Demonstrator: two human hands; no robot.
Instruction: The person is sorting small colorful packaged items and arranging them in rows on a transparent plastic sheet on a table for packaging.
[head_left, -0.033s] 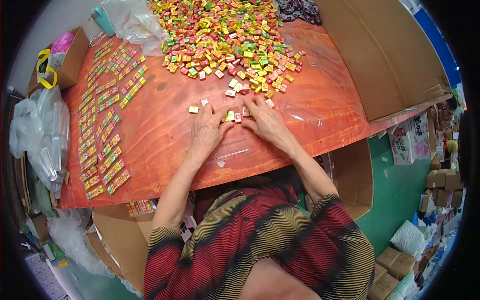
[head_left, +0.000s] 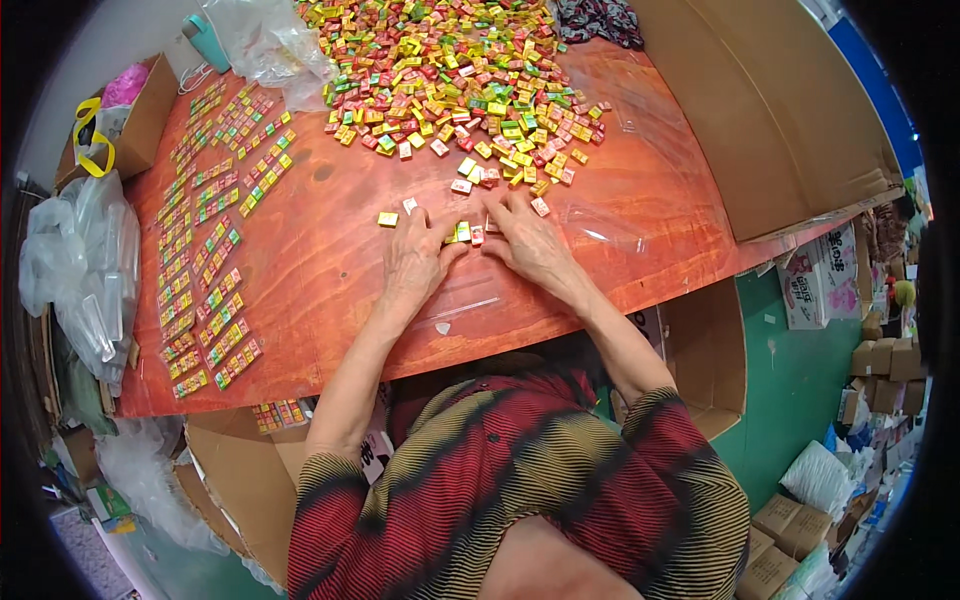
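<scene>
Both my hands rest on the red-stained wooden table [head_left: 330, 270], close together. My left hand [head_left: 412, 258] bends its thumb and index finger round the left end of a short row of little boxes, at a yellow-green box [head_left: 462, 231]. A red-and-white box [head_left: 477, 236] stands beside it, between the hands. My right hand [head_left: 535, 242] has its thumb and index finger at the row's other end, round a small box [head_left: 491, 224] that the fingers partly cover. Loose nearby lie a yellow box [head_left: 388, 219], a pale box [head_left: 409, 205] by my left fingers and a pinkish box [head_left: 540, 206] by my right hand.
A big heap of small coloured boxes [head_left: 450, 80] covers the far table. Flat rows of joined boxes [head_left: 215, 250] lie at left. A clear plastic bag [head_left: 265, 45] is at the back; a large cardboard carton [head_left: 770, 110] stands at right. Clear plastic film [head_left: 605, 230] lies right of my hand.
</scene>
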